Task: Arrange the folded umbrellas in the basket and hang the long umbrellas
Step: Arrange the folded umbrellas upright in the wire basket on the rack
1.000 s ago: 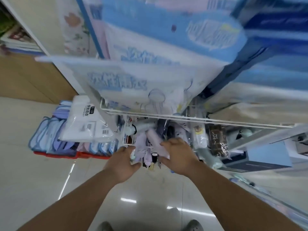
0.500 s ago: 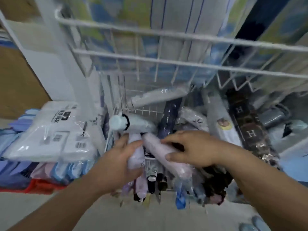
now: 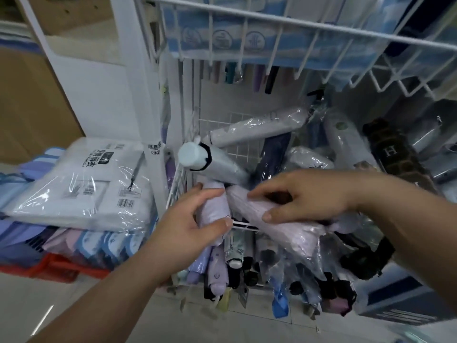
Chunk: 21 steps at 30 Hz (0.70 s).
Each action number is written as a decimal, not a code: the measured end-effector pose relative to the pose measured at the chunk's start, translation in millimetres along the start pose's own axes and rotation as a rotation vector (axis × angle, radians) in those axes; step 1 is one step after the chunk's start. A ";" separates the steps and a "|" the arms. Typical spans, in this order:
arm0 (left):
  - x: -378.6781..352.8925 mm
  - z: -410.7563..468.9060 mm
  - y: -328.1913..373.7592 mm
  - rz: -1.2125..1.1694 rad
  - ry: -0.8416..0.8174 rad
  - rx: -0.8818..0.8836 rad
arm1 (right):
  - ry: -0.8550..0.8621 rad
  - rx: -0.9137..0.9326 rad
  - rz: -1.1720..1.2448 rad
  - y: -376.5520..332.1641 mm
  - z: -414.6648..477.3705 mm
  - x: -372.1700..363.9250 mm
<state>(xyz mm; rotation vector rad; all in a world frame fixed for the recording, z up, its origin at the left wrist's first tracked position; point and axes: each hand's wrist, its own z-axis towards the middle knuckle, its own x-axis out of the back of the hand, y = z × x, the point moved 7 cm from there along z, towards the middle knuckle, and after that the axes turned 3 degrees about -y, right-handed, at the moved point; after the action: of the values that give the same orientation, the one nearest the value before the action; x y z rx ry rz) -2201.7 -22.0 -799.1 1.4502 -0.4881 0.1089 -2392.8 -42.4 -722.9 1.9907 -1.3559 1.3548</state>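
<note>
Wire basket [image 3: 176, 180]; left hand [image 3: 188, 226] grips lilac umbrella [image 3: 214, 206]; right hand's [image 3: 309, 194] slants rightward.

light: bright, even, cool white from overhead | shadows: soft, faint | glare: glints on plastic-wrapped packs [image 3: 81, 184] at left and folded umbrellas [image 3: 257, 129] at centre; streak on floor [image 3: 47, 316] lower left | blur: softer toward right edge | distortion: wire basket [image 3: 272, 23] rim bowed at top
</note>
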 end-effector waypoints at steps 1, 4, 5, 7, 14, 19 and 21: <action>-0.4 -1.1 -2.3 -0.026 0.001 0.014 | 0.001 0.006 -0.005 -1.7 6.1 1.2; 4.0 -5.1 -3.8 -0.109 0.048 0.047 | 0.157 0.010 -0.017 -2.7 27.1 12.8; 7.7 -6.6 -4.3 -0.111 0.069 0.055 | 0.225 -0.001 -0.005 -1.7 32.6 19.4; 13.4 -7.8 -7.2 -0.139 0.093 0.088 | 0.261 -0.019 0.055 0.2 43.7 30.2; 15.0 -6.2 -15.7 -0.233 0.050 0.095 | 0.120 0.043 0.011 -11.8 96.9 38.8; 15.4 -10.6 -17.4 -0.304 0.062 0.063 | 0.175 0.105 0.005 -20.0 106.6 40.7; 14.2 -11.6 -17.1 -0.272 0.068 0.069 | 0.185 0.114 0.002 -19.2 106.0 37.3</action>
<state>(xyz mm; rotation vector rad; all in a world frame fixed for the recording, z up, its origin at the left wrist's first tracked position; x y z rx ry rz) -2179.8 -16.2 -809.9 1.5619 -0.2307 -0.0426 -2320.5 -129.5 -736.3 1.8792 -1.2224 1.6062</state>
